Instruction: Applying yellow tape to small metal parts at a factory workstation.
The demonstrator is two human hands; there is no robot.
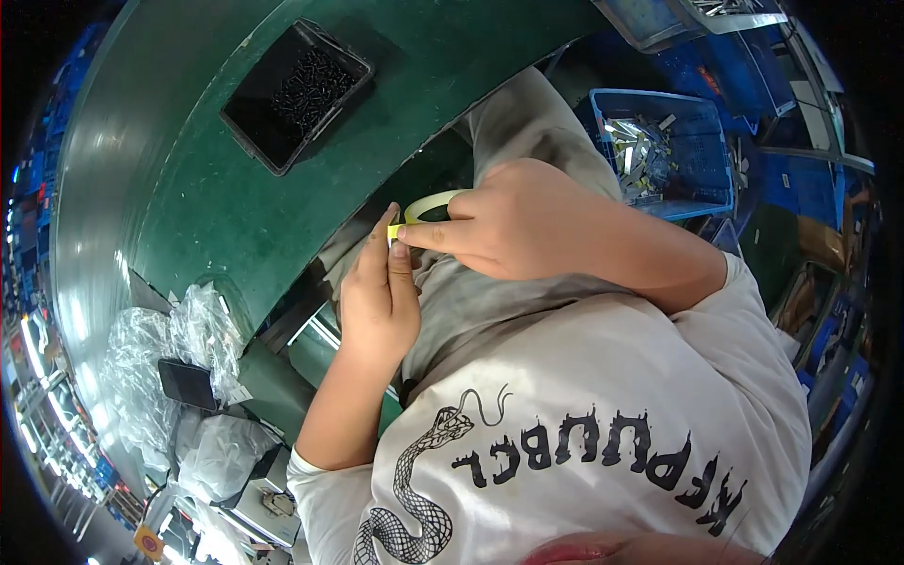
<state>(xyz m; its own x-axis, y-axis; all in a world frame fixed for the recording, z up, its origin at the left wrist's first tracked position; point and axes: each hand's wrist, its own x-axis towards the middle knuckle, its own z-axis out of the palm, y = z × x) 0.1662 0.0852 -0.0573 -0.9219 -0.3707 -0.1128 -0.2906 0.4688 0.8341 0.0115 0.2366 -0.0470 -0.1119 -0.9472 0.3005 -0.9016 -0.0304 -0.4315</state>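
Note:
In front of my lap, my right hand (513,226) grips a roll of pale yellow tape (424,203). Its outstretched index finger presses a bright yellow strip of tape (394,232) at the fingertips of the other hand. My left hand (377,297) is closed in a pinch on a small pale piece under that strip. Fingers cover most of this piece, so its kind cannot be made out. Both hands meet at the strip, near the edge of the green table (311,212).
A black bin (254,118) of small dark parts stands on the table. At the right is a blue crate (697,174) holding metal strips. Clear plastic bags (141,367) and a dark phone-like slab (187,383) lie at the left. A metal tray (640,24) is at the upper right.

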